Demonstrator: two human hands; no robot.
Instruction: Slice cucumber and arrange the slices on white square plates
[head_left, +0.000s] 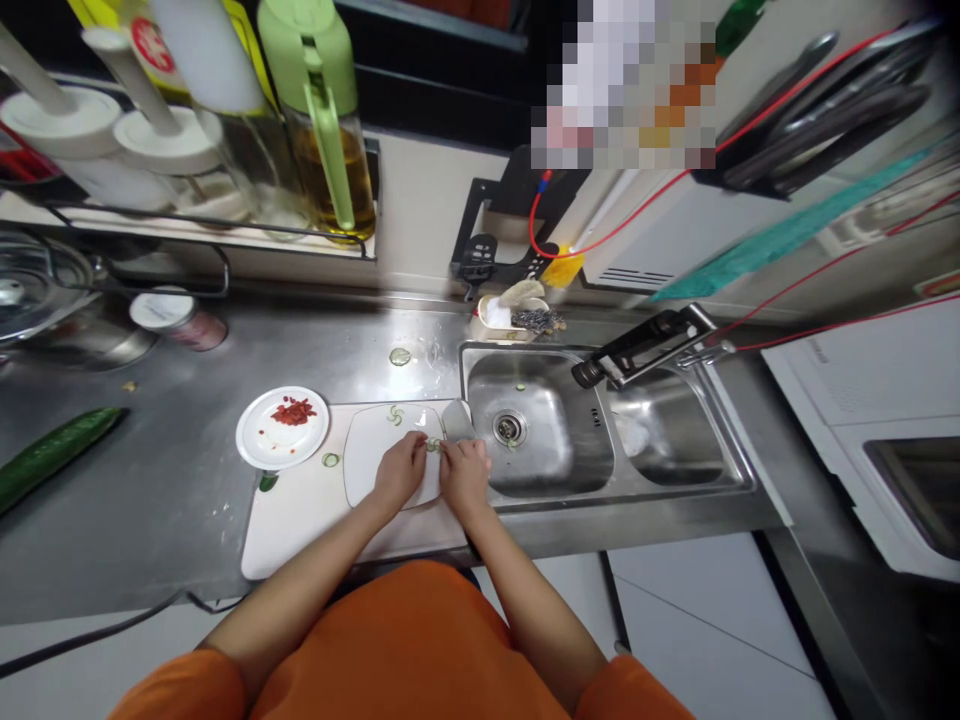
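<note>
My left hand (403, 468) and my right hand (465, 480) meet above a white squarish plate (364, 470). Their fingertips are closed in a pinch around a small, pale green cucumber slice (433, 445). A curled group of thin cucumber slices (394, 415) lies on the plate's far side. Under the plate is a white cutting board (300, 535), with another cucumber slice (331, 460) and a dark green cucumber end (268, 482) on it. What looks like a knife blade (455, 420) shows just beyond my right hand, partly hidden.
A round white plate (262, 440) with chopped red pieces overlaps the board's far-left corner. A whole cucumber (60, 455) lies farther left. To the right is a double steel sink (555, 420) with a black tap (630, 345). Bottles and jars stand on a rack (300, 240) above.
</note>
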